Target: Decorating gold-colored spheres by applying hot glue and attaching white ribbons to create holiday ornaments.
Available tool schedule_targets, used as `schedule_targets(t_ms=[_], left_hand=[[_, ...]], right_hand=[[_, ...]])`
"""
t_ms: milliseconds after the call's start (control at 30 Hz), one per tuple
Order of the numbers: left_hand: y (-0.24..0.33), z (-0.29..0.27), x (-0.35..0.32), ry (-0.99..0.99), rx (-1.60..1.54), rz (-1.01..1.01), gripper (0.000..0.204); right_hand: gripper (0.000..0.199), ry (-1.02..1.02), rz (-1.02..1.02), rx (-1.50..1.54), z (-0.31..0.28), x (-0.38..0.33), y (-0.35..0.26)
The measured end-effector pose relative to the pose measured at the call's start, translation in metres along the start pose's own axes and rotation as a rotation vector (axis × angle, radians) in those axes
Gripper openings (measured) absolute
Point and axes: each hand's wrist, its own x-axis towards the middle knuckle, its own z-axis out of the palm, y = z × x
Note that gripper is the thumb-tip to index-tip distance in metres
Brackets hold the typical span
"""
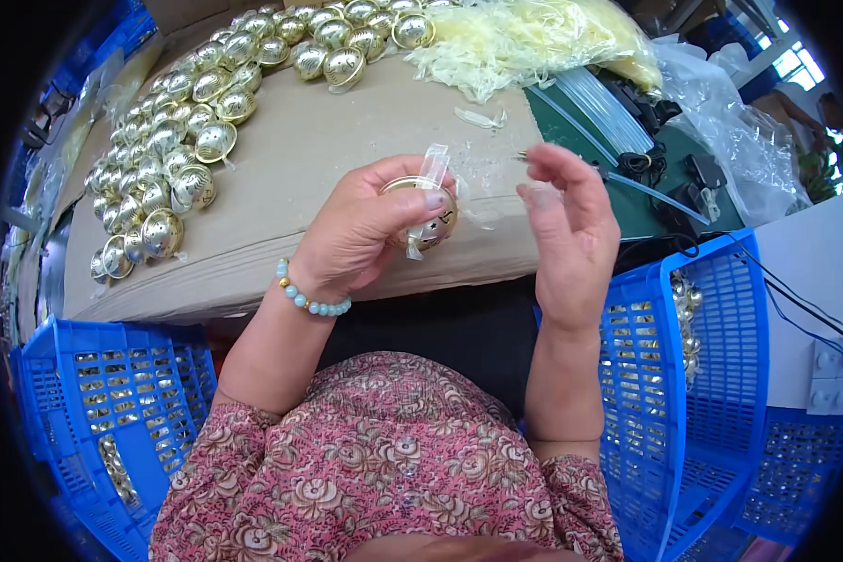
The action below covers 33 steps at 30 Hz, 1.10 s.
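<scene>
My left hand (pixel 370 215) is closed around a shiny gold ball bell (pixel 431 230) with small dark cut-outs, its thumb pressed across the top. A clear plastic strip (pixel 434 165) sticks up from the bell, and a bit of film hangs below it. To the right, my right hand (pixel 571 225) is raised over the table edge, apart from the bell, with its fingers curled toward the thumb. At its fingertips a small thin dark piece (pixel 522 155) shows, too small to name. Thin film scraps (pixel 482 173) lie between the hands.
Many gold bells (pixel 192 183) cover the cardboard-topped table (pixel 318 140) at left and back. Pale yellow film (pixel 525 42) is heaped at the back. Clear tubes (pixel 595 112) and black adapters (pixel 707 171) lie at right. Blue crates (pixel 126 337) flank my lap.
</scene>
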Motion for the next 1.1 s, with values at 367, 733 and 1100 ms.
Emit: schedule_targets(t_ms=[367, 733, 1100], left_hand=[[0.003, -0.004, 0.001, -0.111, -0.039, 0.005, 0.026], [0.003, 0.008, -0.006, 0.028, -0.072, 0.032, 0.021], [-0.012, -0.004, 0.008, 0.094, -0.226, 0.018, 0.024]], right_hand=[[0.013, -0.201, 0.217, 0.182, 0.012, -0.002, 0.028], [0.015, -0.192, 0.094, 0.025, 0.017, -0.007, 0.026], [0.009, -0.278, 0.099, 0.294, 0.031, -0.014, 0.006]])
